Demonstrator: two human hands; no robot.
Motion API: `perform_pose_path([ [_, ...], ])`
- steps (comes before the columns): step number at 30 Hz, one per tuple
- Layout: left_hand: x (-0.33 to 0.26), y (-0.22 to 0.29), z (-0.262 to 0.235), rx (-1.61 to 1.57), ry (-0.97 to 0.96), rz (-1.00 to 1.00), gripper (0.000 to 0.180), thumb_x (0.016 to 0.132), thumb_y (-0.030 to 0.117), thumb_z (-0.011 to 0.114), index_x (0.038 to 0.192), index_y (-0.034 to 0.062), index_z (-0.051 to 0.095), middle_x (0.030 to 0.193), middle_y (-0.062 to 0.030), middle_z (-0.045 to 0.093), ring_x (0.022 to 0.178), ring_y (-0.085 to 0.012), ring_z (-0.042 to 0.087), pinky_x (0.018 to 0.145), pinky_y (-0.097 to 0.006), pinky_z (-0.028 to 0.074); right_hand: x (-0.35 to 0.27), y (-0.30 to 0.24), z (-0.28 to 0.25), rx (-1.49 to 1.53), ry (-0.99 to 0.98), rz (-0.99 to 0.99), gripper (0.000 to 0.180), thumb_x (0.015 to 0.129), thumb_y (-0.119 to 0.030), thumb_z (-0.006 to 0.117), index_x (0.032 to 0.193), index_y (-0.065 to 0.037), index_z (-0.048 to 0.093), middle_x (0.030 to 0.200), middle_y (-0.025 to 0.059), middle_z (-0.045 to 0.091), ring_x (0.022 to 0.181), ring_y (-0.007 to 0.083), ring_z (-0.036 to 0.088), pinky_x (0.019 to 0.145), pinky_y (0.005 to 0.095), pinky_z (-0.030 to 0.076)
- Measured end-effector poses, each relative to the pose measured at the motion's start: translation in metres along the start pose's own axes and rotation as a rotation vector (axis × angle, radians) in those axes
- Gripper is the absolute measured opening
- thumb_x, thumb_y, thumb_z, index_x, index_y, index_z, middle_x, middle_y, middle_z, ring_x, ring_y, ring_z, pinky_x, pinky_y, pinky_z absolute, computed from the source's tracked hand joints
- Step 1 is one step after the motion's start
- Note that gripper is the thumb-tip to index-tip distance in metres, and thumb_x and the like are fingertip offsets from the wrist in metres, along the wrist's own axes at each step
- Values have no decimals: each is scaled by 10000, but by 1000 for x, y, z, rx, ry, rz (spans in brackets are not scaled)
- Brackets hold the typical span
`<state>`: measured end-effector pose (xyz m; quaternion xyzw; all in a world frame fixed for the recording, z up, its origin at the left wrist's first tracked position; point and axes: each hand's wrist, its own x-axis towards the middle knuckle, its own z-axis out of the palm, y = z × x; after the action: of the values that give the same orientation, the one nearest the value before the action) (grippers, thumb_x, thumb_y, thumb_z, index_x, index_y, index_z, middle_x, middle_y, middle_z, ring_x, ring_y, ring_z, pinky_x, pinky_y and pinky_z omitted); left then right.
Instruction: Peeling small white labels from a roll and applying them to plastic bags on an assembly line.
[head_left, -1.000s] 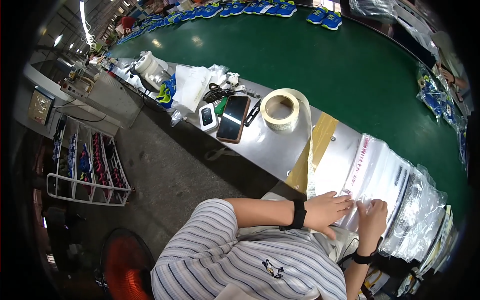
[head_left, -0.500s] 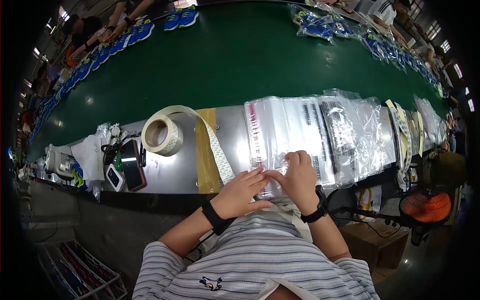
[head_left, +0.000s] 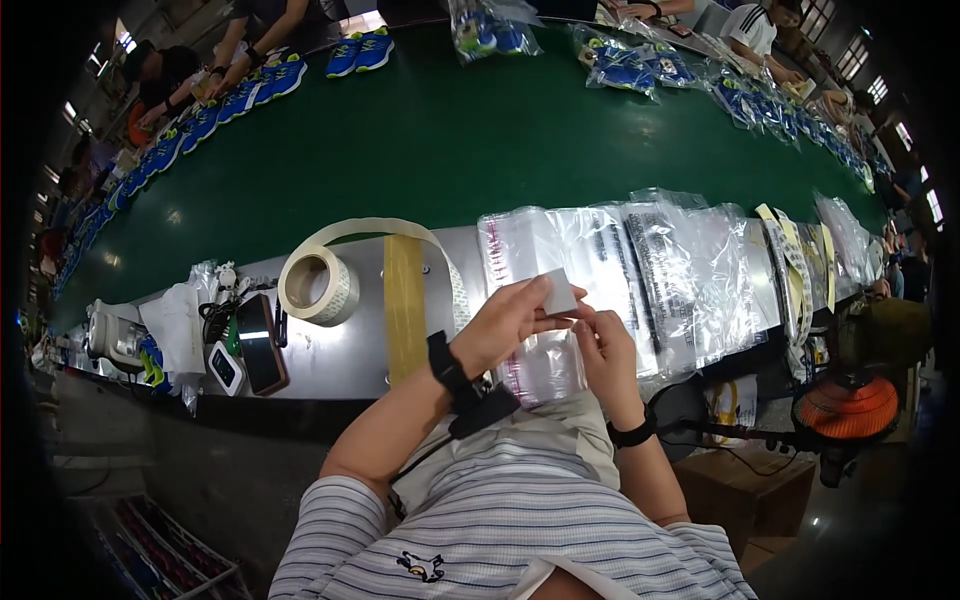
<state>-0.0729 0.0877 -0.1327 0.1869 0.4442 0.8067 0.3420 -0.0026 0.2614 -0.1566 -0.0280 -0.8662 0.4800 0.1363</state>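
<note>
My left hand (head_left: 502, 328) is closed on a small flat grey square (head_left: 560, 291), gripped at its left side and raised over the plastic bags. Close beside it, my right hand (head_left: 610, 362) has its fingertips pinched together against the fingertips of the left. Whatever sits in that pinch is hidden. Under both hands lies a stack of clear plastic bags (head_left: 540, 365) with a pinkish strip along the left edge. Further printed clear bags (head_left: 690, 290) overlap to the right. A large roll of pale label tape (head_left: 319, 287) stands to the left, its loose end curving toward my left hand.
Brown tape (head_left: 404, 310) crosses the metal ledge. Left of the roll lie a phone (head_left: 261, 345) and a small white device (head_left: 227, 367). Beyond runs a green conveyor (head_left: 450, 130) with blue shoes (head_left: 360, 53) and bagged shoes (head_left: 492, 30). An orange fan (head_left: 846, 407) is at right; people work across.
Both hands have risen from the bags, and the grey square now shows in my left hand. The tape's loose end has shifted. A bagged pair of shoes has appeared at the conveyor's far side.
</note>
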Motion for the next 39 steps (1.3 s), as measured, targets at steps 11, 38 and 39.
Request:
perform_pose_path([
  [11, 50, -48, 5, 220, 192, -343, 300, 963, 151, 374, 1191, -13, 479, 1059, -123, 599, 922, -222, 625, 851, -377, 534, 8, -13, -24, 289, -184, -104, 154, 898, -85, 536, 1010, 9, 586, 1122, 106, 570, 1033, 194, 541, 879, 294, 425],
  [38, -98, -23, -21, 990, 610, -29, 553, 835, 49, 608, 1360, 60, 435, 1016, -91, 541, 605, -88, 466, 570, -238, 422, 4, 49, -96, -1010, 328, -78, 294, 825, -125, 600, 1119, -117, 604, 1155, 72, 578, 1208, 294, 449, 1044, 563, 224],
  [39, -101, -34, -36, 1137, 628, 48, 519, 828, 52, 620, 1327, 61, 477, 924, -67, 554, 585, -86, 464, 565, -241, 420, 6, 60, -91, -978, 214, 29, 242, 819, -143, 616, 1060, -119, 625, 1114, 61, 600, 1184, 289, 475, 1040, 588, 207],
])
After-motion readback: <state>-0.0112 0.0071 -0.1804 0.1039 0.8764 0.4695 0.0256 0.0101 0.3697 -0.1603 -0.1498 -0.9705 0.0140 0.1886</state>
